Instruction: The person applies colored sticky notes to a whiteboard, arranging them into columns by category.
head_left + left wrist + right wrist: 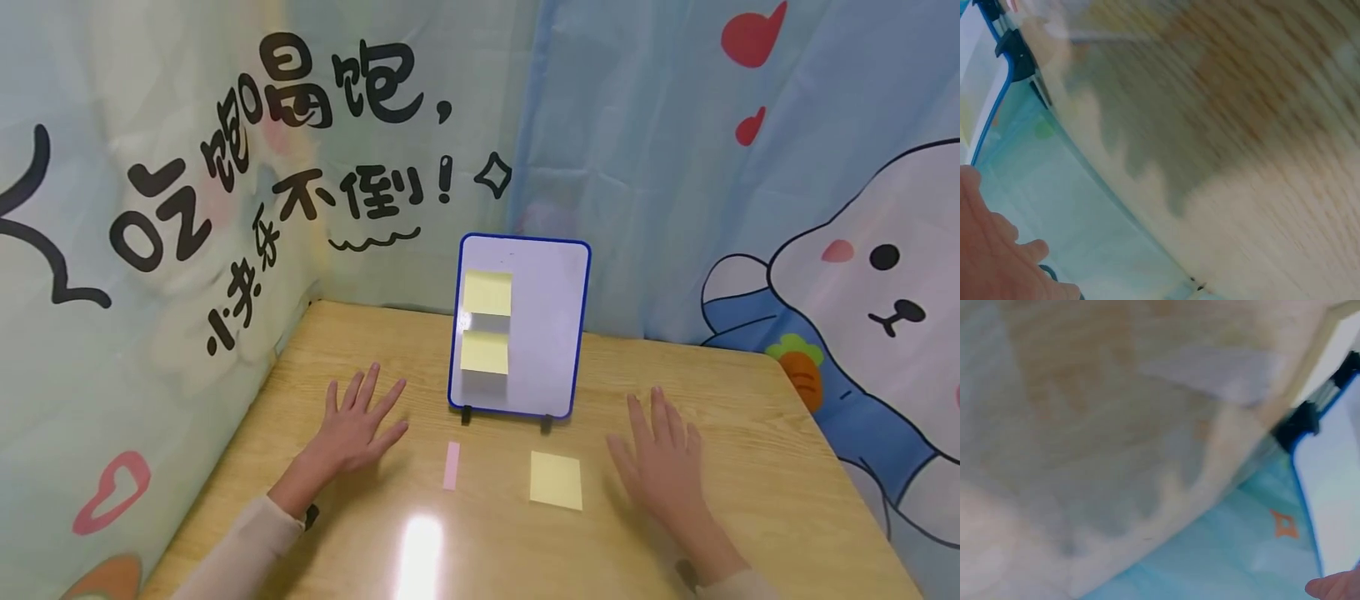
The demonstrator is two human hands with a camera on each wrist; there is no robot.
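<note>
Spread fingers mark the left hand (349,435), lower left of the frame, and right hand (664,468), lower right. Between them, lower centre, lie a pink strip (451,466) and single yellow sticky note (556,481); the central whiteboard (547,325) bears two more yellow notes (487,292).

Reader: What surrounds the table (750,433)?
Describer: Printed cloth (622,208), pale blue and cream, hangs beyond its left, back and right edges. The top is light wood.
Reader: Which prints?
Describer: Black Chinese lettering (300,198) around the back left corner; a white cartoon animal (832,212) beyond the right edge.
Reader: Light?
Describer: White glare (420,558) on the top, nearer the left edge.
</note>
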